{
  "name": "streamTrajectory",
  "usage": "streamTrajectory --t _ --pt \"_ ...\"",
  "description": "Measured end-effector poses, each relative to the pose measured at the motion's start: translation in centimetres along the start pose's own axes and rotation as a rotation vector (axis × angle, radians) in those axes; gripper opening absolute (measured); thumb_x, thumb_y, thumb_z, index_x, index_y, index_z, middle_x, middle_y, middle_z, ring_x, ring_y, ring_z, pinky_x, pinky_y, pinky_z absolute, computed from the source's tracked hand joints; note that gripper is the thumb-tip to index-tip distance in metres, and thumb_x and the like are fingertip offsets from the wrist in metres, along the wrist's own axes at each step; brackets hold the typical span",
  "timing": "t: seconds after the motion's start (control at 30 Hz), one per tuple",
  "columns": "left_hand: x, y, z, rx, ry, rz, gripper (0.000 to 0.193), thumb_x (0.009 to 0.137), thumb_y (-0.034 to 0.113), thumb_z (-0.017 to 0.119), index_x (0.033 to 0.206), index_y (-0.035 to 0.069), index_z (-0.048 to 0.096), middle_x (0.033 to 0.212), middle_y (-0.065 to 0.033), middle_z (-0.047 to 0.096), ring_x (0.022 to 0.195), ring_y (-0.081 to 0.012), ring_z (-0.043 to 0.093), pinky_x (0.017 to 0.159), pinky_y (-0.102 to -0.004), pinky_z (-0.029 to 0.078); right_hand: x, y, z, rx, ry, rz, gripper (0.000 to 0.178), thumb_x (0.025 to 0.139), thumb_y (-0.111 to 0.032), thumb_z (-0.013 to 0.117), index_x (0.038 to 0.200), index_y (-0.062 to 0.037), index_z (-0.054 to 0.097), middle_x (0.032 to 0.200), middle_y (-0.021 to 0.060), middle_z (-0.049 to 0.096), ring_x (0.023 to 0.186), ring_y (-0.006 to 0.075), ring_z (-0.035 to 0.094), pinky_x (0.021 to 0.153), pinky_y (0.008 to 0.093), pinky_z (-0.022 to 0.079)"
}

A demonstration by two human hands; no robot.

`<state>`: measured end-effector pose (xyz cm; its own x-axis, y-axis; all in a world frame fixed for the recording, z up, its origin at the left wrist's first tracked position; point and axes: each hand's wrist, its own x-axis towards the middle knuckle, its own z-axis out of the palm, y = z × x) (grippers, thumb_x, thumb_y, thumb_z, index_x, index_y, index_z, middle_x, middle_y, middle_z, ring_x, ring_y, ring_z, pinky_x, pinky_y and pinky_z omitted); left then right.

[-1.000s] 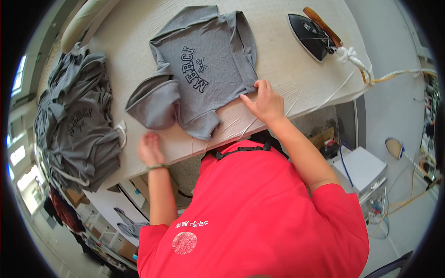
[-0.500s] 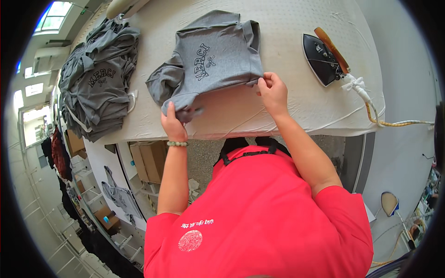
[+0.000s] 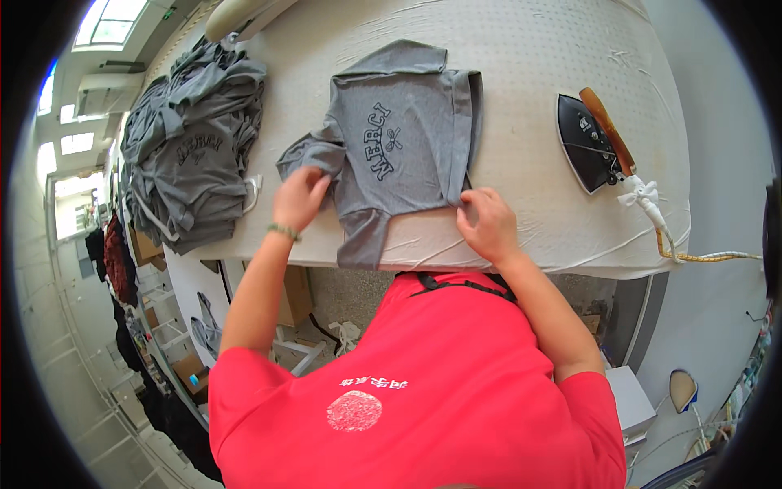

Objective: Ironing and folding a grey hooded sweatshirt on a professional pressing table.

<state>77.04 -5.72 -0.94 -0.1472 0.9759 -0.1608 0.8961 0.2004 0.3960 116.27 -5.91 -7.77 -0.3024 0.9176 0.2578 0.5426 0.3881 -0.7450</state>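
A grey sweatshirt [image 3: 419,134] with dark printed lettering lies on its side on the white cloth-covered table. Its neck end points left, its hem right. One sleeve [image 3: 364,238] reaches toward me as far as the table's front edge; the other lies folded at the far side. My left hand [image 3: 300,200], wearing a beaded bracelet, has its fingers closed on the bunched fabric at the neck end. At the near hem corner, my right hand [image 3: 490,224] pinches the edge between thumb and fingers.
A heap of similar grey garments [image 3: 191,163] lies on the table's left. To the right rests an iron [image 3: 588,143] with a wooden handle, its cloth-wrapped cord [image 3: 709,257] running off the right side. A pale padded arm [image 3: 236,18] juts in at the far left.
My left hand has let go of the near sleeve and moved to the neck end. That sleeve now lies extended toward me. My right hand stays at the hem corner, and the view has shifted.
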Motion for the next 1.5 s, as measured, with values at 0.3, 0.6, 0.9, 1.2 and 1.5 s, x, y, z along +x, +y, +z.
streamTrajectory --t 0.3,0.6,0.9,1.2,1.5 --pt "30.7 8.4 6.4 0.232 -0.134 0.306 0.046 0.092 0.033 0.076 0.129 0.01 0.063 0.127 -0.0163 0.068 0.114 -0.0368 0.067 0.094 -0.0466 0.054 0.0 -0.8 1.1 -0.105 0.006 0.309 0.024 0.079 -0.006 0.074 0.101 -0.0059 0.066 0.099 0.0093 0.068 0.095 0.0315 0.067 0.077 0.0422 0.056" --pt "30.0 18.1 6.0 -0.134 -0.118 0.436 0.052 0.089 0.042 0.077 0.126 0.008 0.066 0.09 -0.021 0.074 0.09 -0.0422 0.071 0.083 -0.0507 0.056 2.5 -2.5 0.5 -0.112 0.104 0.345 0.025 0.075 0.003 0.071 0.098 -0.0044 0.065 0.099 0.0106 0.067 0.087 0.0298 0.069 0.071 0.0386 0.057" --pt "28.8 22.3 8.9 0.309 -0.558 0.591 0.041 0.09 0.036 0.066 0.12 0.008 0.067 0.093 -0.0191 0.076 0.092 -0.0402 0.072 0.08 -0.0499 0.055 5.8 -4.8 0.1 -0.087 -0.101 -0.09 0.017 0.076 -0.009 0.071 0.09 -0.0074 0.062 0.093 0.0073 0.066 0.085 0.0251 0.069 0.067 0.035 0.056" --pt "28.1 23.5 2.9 0.682 -0.335 0.962 0.013 0.089 0.003 0.062 0.102 0.003 0.065 0.106 -0.0172 0.07 0.096 -0.0385 0.072 0.083 -0.0482 0.059 3.9 -6.4 -2.1 -0.129 -0.304 0.074 0.018 0.078 -0.014 0.071 0.083 -0.0097 0.054 0.078 0.0058 0.055 0.072 0.0246 0.064 0.06 0.0388 0.051" --pt "30.6 26.5 10.7 0.545 -0.398 1.119 0.012 0.088 -0.002 0.06 0.099 0.002 0.063 0.11 -0.0144 0.068 0.095 -0.0386 0.069 0.079 -0.0445 0.057 1.8 -4.5 -1.2 -0.12 -0.22 0.739 0.026 0.088 -0.022 0.076 0.103 -0.004 0.065 0.092 0.0121 0.071 0.085 0.0324 0.071 0.068 0.0437 0.055"
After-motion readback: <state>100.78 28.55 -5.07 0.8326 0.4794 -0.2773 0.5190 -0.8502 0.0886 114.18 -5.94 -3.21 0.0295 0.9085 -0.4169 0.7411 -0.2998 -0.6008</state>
